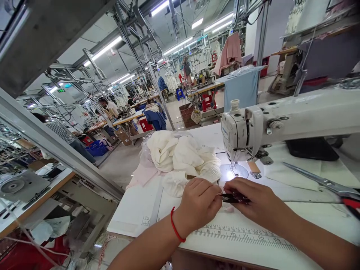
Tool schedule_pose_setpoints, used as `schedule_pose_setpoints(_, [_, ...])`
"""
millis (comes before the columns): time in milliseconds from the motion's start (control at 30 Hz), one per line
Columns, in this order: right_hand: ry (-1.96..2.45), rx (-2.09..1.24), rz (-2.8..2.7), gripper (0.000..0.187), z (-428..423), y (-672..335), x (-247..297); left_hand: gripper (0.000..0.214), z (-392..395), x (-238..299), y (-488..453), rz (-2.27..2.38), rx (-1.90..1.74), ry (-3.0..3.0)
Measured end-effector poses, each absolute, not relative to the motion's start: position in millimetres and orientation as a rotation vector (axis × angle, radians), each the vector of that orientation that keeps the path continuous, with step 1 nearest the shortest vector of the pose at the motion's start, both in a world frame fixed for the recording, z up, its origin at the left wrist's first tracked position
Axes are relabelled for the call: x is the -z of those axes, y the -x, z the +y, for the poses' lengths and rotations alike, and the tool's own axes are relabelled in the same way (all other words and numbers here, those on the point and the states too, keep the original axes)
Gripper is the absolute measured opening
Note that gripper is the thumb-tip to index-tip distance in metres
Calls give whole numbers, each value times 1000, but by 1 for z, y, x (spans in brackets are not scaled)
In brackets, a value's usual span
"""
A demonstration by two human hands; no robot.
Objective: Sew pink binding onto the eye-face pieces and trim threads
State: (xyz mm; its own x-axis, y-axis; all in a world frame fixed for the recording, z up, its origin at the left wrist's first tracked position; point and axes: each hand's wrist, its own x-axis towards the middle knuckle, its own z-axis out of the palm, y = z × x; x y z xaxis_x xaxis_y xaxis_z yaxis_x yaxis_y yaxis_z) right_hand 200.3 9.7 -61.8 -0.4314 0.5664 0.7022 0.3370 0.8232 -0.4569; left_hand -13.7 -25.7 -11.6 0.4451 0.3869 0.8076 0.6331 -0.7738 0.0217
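Left hand (198,204): fingers curled in, fingertips pinched together at the tip of the small black snips; anything finer held there is too small to tell. A red string (174,225) circles the wrist.
Right hand (254,198): thumb and fingers closed in a pinch around the small black snips (234,198), knuckles up.
Small black snips: held between both hands just above the desk (132,221), near the needle plate (233,171) and partly hidden by the fingers.
Work in hand: by the look of it, close two-handed work at the snips, with the sewing machine not in use.
What the grip calls for: both pinches kept steady and close together, as the snips are small.
White fabric (180,157): a loose heap just behind the left hand, on a clear plastic bag (143,157) with pale pink cloth (140,176).
Sewing machine (242,131): a white head beyond the right hand, with a thread spool (234,105) on top.
Desk edge: a measuring tape (242,238) runs along it; a steel ruler (156,208) lies left of the hands.
Large shears (323,183): lying to the right, with a red handle.
Beyond: a blue cloth (242,90) hangs past the desk, and a co-worker (108,105) stands at a far desk.
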Motion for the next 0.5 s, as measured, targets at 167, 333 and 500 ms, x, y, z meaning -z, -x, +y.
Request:
schedule_pose_setpoints(167, [664, -375, -2040, 14, 6, -198, 60, 7, -27, 10, 13, -1060, 1294, 2530])
schedule_pose_setpoints(333, [674, -552, -1968, 6, 2, -195, 53, 8, -26, 10, 13, -1149, 1323, 2576])
schedule_pose_setpoints(500, [740, -870, -1821, 8, 1, -194, 49, 9, -26, 11, 12, -1217, 1321, 2488])
